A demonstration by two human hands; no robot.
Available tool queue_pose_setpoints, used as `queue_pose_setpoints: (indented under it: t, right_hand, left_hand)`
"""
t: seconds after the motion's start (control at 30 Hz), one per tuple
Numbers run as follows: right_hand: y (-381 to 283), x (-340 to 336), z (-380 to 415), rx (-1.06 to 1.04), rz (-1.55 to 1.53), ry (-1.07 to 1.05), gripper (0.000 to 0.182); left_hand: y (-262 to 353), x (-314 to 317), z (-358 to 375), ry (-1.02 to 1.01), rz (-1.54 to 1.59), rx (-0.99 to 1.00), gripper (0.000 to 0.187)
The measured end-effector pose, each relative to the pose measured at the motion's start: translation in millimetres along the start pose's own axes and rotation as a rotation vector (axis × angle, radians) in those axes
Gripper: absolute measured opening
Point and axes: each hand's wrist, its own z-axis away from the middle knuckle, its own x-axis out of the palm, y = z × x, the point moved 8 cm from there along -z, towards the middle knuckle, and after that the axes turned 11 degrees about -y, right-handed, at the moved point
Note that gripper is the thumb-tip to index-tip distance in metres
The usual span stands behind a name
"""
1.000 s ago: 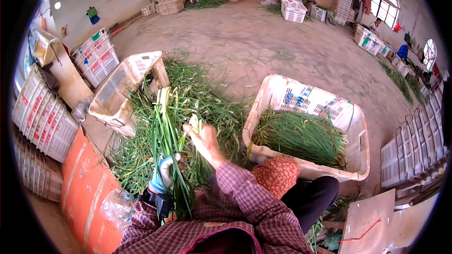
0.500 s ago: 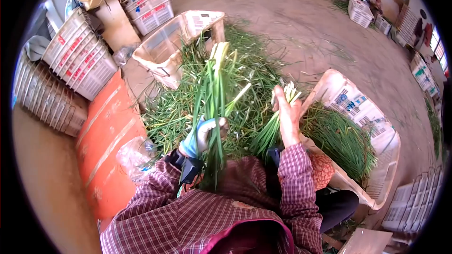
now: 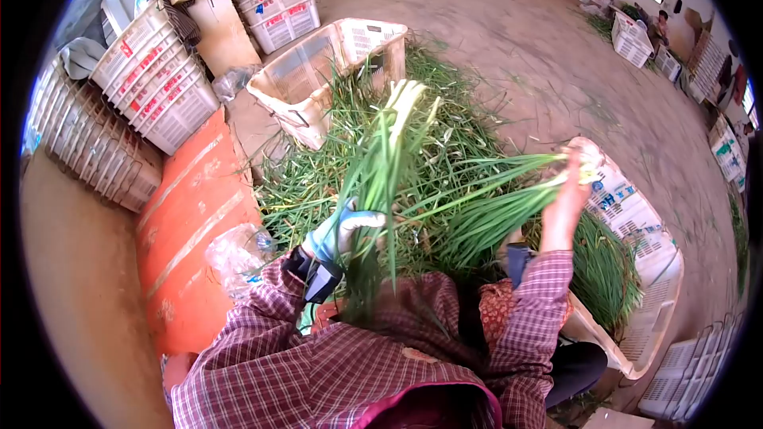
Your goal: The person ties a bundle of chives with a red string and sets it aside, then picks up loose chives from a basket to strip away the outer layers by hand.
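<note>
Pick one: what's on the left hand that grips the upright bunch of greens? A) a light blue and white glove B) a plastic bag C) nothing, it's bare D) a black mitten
A: the left hand wears a light blue and white glove and is closed around the upright bunch of greens, while the right hand is bare and holds a smaller bunch over the crate.

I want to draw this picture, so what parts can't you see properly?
- Head view: the right hand is motion-blurred; its fingers blend into the green stalks.
- The left hand is gloved; the bunch covers its fingers.
- The crate floor lies under greens.
- People at the far wall are too small.
</note>
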Motion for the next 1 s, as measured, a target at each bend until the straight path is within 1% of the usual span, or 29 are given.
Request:
queue_pose_setpoints:
  t: [0.03,0.1,0.13,0.17,0.2,0.23,0.27,0.3,0.33,0.37,0.4,0.43,0.5,0.53,0.57,0.6,0.63,0.7,0.73,0.77,0.87,0.9,0.97,1.0]
  right_hand:
    - [-16.3,-25.4,-11.9,-0.029,-0.092,0.099,0.029]
    - [-40.8,-19.7,-9.9,-0.124,-0.118,0.086,0.031]
    - [-42.1,-15.6,-12.1,-0.18,0.0,0.046,0.031]
    - [-44.4,5.8,-4.0,-0.143,0.143,-0.148,0.029]
    - [-45.7,29.4,-0.1,-0.242,0.287,-0.171,0.029]
    - [-45.5,65.3,20.1,-0.171,0.335,-0.265,0.029]
    - [-41.5,95.2,33.3,-0.09,0.468,-0.42,0.023]
    - [-27.5,122.0,41.1,-0.175,0.589,-0.595,0.022]
    - [-28.1,146.3,56.7,-0.223,0.626,-0.692,0.023]
    - [-17.2,164.6,65.0,-0.391,0.579,-0.756,0.022]
    - [4.6,174.5,64.4,-0.318,0.749,-0.838,0.024]
    - [11.4,182.0,67.8,-0.209,0.84,-0.885,0.028]
    - [15.5,183.6,72.3,-0.017,0.98,-0.958,0.024]
    - [17.3,181.9,70.7,-0.025,0.982,-0.955,0.024]
    - [18.1,183.6,71.2,-0.134,0.999,-0.97,0.024]
    - [17.4,185.3,72.8,-0.242,1.015,-0.985,0.024]
    - [18.8,183.9,73.0,-0.245,1.018,-0.987,0.024]
    - [13.9,183.3,74.8,-0.347,0.981,-0.958,0.024]
    - [8.9,183.5,77.1,-0.448,0.985,-0.926,0.023]
    - [10.9,183.2,76.3,-0.449,0.988,-0.925,0.023]
    - [10.5,176.3,69.8,-0.577,1.188,-0.725,0.022]
    - [12.9,173.9,65.5,-0.576,1.187,-0.725,0.022]
    - [18.2,159.0,43.8,-0.473,1.259,-0.598,0.02]
    - [13.5,145.0,31.8,-0.443,1.182,-0.491,0.018]
  left_hand:
    - [2.1,-18.0,1.8,-0.025,0.036,0.023,0.046]
    - [-4.8,-39.9,5.6,-0.045,0.028,0.035,0.047]
    - [0.4,-36.9,8.3,-0.039,0.016,0.043,0.045]
    - [-2.0,-36.6,8.5,-0.043,0.018,0.041,0.045]
    - [-5.1,-34.7,7.6,-0.061,0.021,0.027,0.043]
    - [-6.6,-32.1,5.4,-0.083,0.02,0.017,0.041]
    - [0.9,-21.0,6.9,-0.071,-0.01,0.005,0.037]
    - [-1.0,-17.9,5.0,-0.091,-0.028,-0.006,0.036]
    - [0.8,-13.2,4.7,-0.091,-0.067,-0.02,0.035]
    - [2.7,-10.1,5.6,-0.089,-0.108,-0.032,0.035]
    - [-0.2,-11.1,4.6,-0.134,-0.123,-0.037,0.032]
    - [6.7,-3.1,6.5,-0.124,-0.091,-0.007,0.03]
    - [4.0,-2.5,8.5,-0.11,-0.052,-0.054,0.029]
    - [2.3,-2.2,9.6,-0.155,-0.051,-0.07,0.033]
    - [1.8,-1.0,9.7,-0.185,-0.034,-0.068,0.034]
    - [1.4,-2.5,10.8,-0.16,-0.038,-0.079,0.035]
    - [3.4,-1.3,12.6,-0.134,-0.04,-0.089,0.035]
    - [4.2,-2.9,12.9,-0.152,-0.03,-0.087,0.035]
    - [4.3,-2.6,12.8,-0.172,-0.023,-0.091,0.036]
    - [3.9,-3.9,12.6,-0.175,-0.023,-0.09,0.036]
    - [-4.4,-10.8,15.9,-0.217,-0.031,-0.1,0.035]
    - [-4.7,-14.2,19.0,-0.216,-0.031,-0.1,0.035]
    - [-2.6,-21.0,29.3,-0.162,0.04,-0.105,0.034]
    - [2.9,-25.7,32.2,-0.171,0.023,-0.057,0.033]
